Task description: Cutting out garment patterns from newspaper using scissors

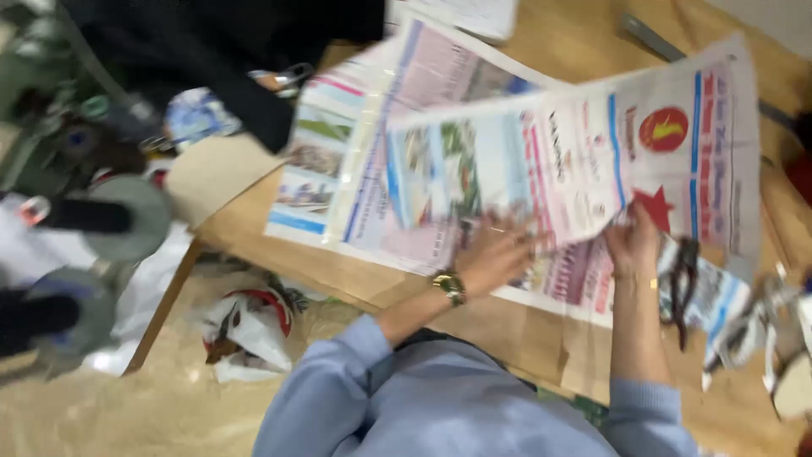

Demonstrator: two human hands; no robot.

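The wooden tabletop (474,313) runs from the upper right of the frame down to the lower centre, and most of it is covered by spread newspaper sheets (372,144) lying flat. Above them, across the centre and right, a single newspaper sheet (584,152) is lifted and bowed, its lower edge held by both hands. The left hand (499,254), with a gold wristwatch (450,286) on its wrist, lies at the sheet's lower middle, fingers spread and curled against the paper; motion blur hides whether they pinch it. The right hand (634,241) has its fingers closed on the lower edge near a red star print.

The sheet looks very light, thin and floppy: it sags wherever it is unsupported and would likely tear if pulled hard or gripped at one corner only. Two well-apart holds along one edge, as here, seem the soundest way to keep it spread.

At lower left, on the floor, lies a crumpled white bag (249,330).
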